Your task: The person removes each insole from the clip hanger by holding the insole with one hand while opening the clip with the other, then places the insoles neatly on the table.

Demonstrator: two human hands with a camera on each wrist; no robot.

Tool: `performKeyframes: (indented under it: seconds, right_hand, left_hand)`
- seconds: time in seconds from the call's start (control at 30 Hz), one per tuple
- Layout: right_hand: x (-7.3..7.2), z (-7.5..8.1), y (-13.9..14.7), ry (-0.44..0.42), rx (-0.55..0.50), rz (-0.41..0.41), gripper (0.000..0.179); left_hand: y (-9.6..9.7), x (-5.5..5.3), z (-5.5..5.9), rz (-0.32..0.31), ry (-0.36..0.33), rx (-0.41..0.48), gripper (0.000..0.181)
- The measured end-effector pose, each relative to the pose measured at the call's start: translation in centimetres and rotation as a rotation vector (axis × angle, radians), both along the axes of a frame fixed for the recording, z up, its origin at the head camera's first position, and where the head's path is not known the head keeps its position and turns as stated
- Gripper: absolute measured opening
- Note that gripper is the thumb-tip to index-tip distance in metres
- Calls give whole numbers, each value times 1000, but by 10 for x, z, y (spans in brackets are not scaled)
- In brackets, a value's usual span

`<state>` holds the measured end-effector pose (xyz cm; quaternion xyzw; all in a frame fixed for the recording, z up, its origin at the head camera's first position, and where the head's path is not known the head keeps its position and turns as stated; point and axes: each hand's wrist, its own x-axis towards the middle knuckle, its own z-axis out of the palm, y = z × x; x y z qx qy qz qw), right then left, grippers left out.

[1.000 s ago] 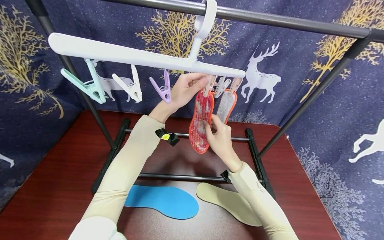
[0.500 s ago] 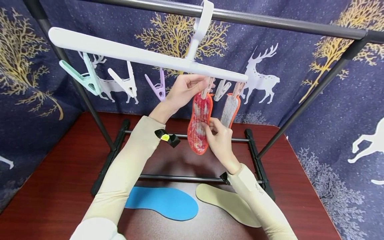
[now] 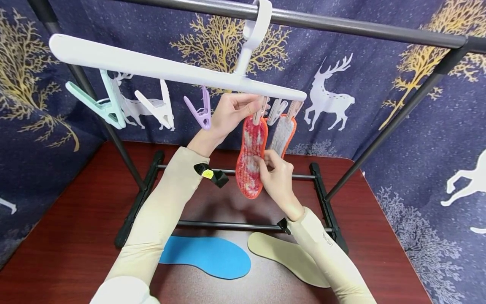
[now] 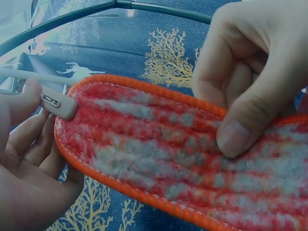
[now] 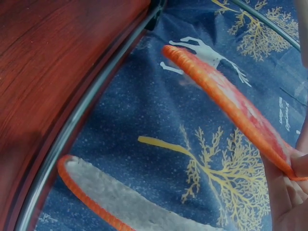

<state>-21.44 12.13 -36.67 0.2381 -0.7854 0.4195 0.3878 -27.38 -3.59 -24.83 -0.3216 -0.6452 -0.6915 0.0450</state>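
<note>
In the head view, my left hand pinches a pale pink clothespin hanging from the white hanger. That clothespin's jaws overlap the top end of a fuzzy red-and-white insole with an orange edge. My right hand pinches the same insole at its side, about halfway down; the left wrist view shows the thumb flat on its fuzzy face. Just behind hangs a grey insole, orange-edged too, from another pink clothespin. Between these two is a pale grey clothespin.
Mint, white and purple clothespins dangle from the hanger's left half. A black rack bar carries the hanger. On the red-brown table lie a blue insole and a beige insole.
The hanger has swung and tilted slightly, its left end shifting left and its clothespins with it. The red insole's lower end has drifted a little left and down. Both hands keep their holds.
</note>
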Motion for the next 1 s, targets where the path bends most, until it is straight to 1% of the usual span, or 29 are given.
performKeyframes:
  seconds: [0.17, 0.27, 0.37, 0.43, 0.53, 0.6, 0.8, 1.0]
  right_hand:
    - [1, 0, 0, -4, -13, 14, 8]
    - [1, 0, 0, -9, -18, 18, 8]
    - [1, -1, 1, -6, -14, 18, 9]
    - [1, -3, 1, -7, -7, 21, 9]
    - [1, -5, 2, -14, 15, 29, 8]
    - [2, -6, 3, -22, 24, 35, 7]
    - [2, -8, 3, -34, 39, 50, 8]
    - [4, -10, 4, -66, 56, 81, 7]
  left_hand:
    - [4, 3, 3, 10, 8, 57, 28]
    - [6, 4, 3, -12, 22, 114, 27]
    - [7, 5, 3, -19, 48, 143, 27]
    - [7, 5, 2, 1, 55, 138, 28]
    - [8, 5, 3, 45, 32, 112, 28]
    - [9, 5, 3, 61, 21, 100, 28]
    - [9, 4, 3, 36, 12, 107, 28]
    - [9, 3, 1, 56, 20, 92, 27]
